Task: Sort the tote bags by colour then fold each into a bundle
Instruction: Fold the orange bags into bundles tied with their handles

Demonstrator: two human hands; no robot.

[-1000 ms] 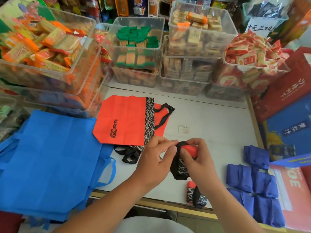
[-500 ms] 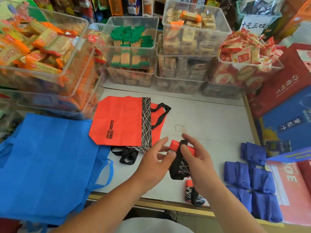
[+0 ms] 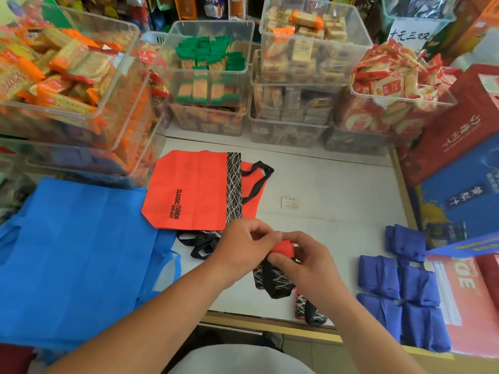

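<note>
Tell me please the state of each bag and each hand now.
Red bag: flat, unfolded.
Held bundle: rolled up, in both hands.
Second bundle: folded, lying loose.
Light blue bags: flat, unfolded.
Dark blue bundles: folded.
Left hand: grips held bundle.
Right hand: grips held bundle.

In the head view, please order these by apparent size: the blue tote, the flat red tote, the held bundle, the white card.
1. blue tote: largest, though it lies near the camera and the frame edge cuts it
2. red tote
3. held bundle: partly covered
4. card: smallest
</note>
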